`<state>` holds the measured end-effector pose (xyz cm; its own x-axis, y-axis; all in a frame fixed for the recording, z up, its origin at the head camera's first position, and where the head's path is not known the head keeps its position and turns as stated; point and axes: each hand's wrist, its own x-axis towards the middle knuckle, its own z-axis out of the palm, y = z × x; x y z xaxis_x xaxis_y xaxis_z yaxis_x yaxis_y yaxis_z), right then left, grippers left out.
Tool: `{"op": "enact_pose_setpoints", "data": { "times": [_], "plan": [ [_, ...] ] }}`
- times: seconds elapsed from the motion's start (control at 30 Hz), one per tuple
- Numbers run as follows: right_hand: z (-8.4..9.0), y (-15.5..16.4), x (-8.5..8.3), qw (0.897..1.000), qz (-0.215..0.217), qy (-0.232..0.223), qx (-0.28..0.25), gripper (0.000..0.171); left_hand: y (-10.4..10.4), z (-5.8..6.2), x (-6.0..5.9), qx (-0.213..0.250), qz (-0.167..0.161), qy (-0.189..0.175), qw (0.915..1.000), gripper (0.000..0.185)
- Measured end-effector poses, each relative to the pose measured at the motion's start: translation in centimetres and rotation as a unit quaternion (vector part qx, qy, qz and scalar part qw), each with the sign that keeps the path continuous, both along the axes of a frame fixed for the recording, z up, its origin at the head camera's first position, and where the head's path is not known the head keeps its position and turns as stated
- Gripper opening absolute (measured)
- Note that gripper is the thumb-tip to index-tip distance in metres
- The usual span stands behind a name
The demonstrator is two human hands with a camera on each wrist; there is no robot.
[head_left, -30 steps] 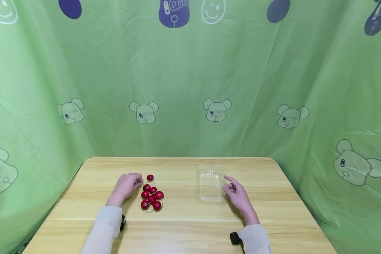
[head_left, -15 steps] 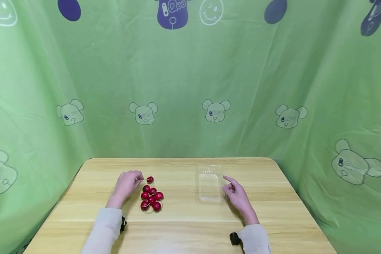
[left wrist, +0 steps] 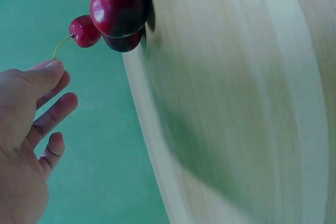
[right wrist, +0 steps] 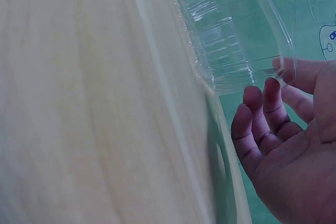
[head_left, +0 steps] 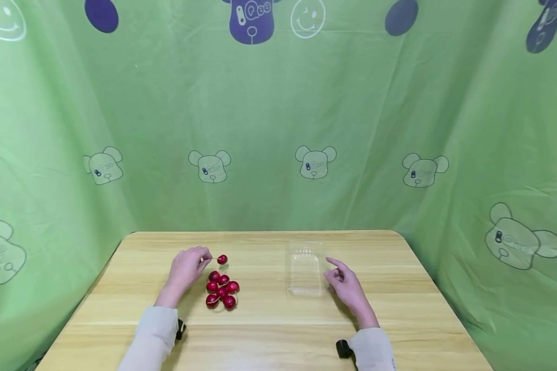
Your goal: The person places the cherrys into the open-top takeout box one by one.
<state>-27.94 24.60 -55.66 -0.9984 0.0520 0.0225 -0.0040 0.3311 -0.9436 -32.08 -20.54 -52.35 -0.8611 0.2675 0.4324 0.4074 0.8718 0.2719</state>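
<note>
My left hand [head_left: 185, 269] pinches the thin green stem of one cherry [head_left: 222, 259] between thumb and index finger. In the left wrist view that cherry [left wrist: 85, 31] hangs from its stem beside larger-looking cherries, while the other fingers stay loosely bent. Just nearer than it in the head view lies a small pile of dark red cherries [head_left: 222, 291], some with stems showing. My right hand [head_left: 345, 286] is at the right side of a clear plastic container [head_left: 301, 291]. In the right wrist view its fingertips [right wrist: 271, 88] are right at the container's rim, the fingers slightly bent.
The light wooden table [head_left: 264, 340] has rounded far corners. A green printed curtain [head_left: 260, 206] hangs behind it and along both sides. Black wrist devices [head_left: 343, 349] sit at the light sleeves [head_left: 373, 350].
My left hand has moved slightly forward and right, and the single cherry has shifted away from the pile with its stem between the fingers. The right hand and container keep their place.
</note>
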Motion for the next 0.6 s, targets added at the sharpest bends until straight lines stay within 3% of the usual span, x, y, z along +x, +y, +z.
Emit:
{"op": "enact_pose_setpoints", "data": {
  "times": [0.2, 0.3, 0.53, 0.6],
  "plan": [
    [0.1, 0.1, 0.1, 1.0, 0.007, 0.008, 0.001, 0.054, 0.4, 0.1, 0.3, 0.019, -0.008, 0.022, 0.9995, 0.008],
    [1.3, -0.2, 0.6, 1.0, 0.014, 0.005, 0.002, 0.054, 0.6, 0.3, 0.4, 0.03, -0.016, 0.032, 0.9989, 0.009],
    [0.3, 0.1, 0.1, 1.0, 0.011, 0.013, 0.01, 0.055, 1.6, 0.8, 0.5, 0.04, -0.029, 0.04, 0.998, 0.01],
    [0.7, -0.1, 0.3, 1.0, 0.011, 0.009, 0.011, 0.054, 1.9, 0.9, 0.6, 0.041, -0.032, 0.044, 0.9977, 0.01]
  ]
}}
